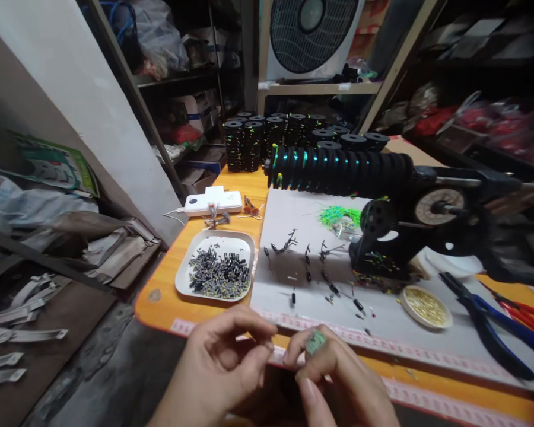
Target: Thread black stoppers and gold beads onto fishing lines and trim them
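Note:
My left hand (pixel 231 356) is at the bottom centre, over the table's front edge, with thumb and fingertips pinched together; what lies between them is too small to make out. Close by on the right is my right hand (pixel 329 367), its fingers curled and pressed together, a green wrap (pixel 315 343) around one finger. Anything inside its pinch is hidden. Beyond my hands, small black parts (pixel 309 267) lie scattered on a light board (pixel 276 207). A white tray (pixel 182 279) of small black and grey pieces stands to the left.
A black machine (pixel 378 219) holding a ribbed roller (pixel 338 169) stands at the right. Near it are a dish of gold pieces (pixel 427 307), blue-handled pliers (pixel 480 323), green strands (pixel 338 214) and a white power strip (pixel 213 202). Black spools (pixel 251 142) stand behind.

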Demonstrator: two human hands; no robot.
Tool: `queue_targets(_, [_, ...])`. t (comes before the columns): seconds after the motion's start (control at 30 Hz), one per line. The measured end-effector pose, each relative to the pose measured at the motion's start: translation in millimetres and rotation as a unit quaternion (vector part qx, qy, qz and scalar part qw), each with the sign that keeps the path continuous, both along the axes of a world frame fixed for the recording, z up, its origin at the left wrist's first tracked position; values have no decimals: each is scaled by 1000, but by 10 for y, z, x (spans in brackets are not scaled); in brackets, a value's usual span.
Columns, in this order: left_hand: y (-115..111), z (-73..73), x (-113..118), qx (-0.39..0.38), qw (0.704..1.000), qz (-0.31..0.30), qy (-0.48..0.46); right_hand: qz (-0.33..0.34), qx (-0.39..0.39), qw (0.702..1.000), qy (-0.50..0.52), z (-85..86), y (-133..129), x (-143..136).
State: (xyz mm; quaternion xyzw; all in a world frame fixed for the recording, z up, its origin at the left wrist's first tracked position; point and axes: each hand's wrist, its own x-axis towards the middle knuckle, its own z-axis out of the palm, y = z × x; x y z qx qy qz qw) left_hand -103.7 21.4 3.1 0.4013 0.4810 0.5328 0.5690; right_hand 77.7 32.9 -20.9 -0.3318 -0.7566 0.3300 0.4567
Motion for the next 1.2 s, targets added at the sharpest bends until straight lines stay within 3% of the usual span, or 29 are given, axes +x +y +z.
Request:
queue_targets(0.13, [-164, -177, 286, -123, 961, -27, -245, 50, -108, 992, 28, 89, -44, 28])
queue_targets(0.27, [-204, -203, 366, -149, 926, -54, -343, 81, -175, 981, 28, 193, -89, 32])
queue_targets(0.53, [-280, -173, 396, -177, 909, -65, -371, 63, -189, 980, 13, 334, -170, 70])
queue_targets(0.87, [-315, -275, 414, -189, 885, -88, -415, 77, -210, 975, 10, 377, -157, 83])
queue_targets(1.2, [-325, -297, 395, -185, 896, -87, -394, 82, -241, 967, 3, 380, -165, 116])
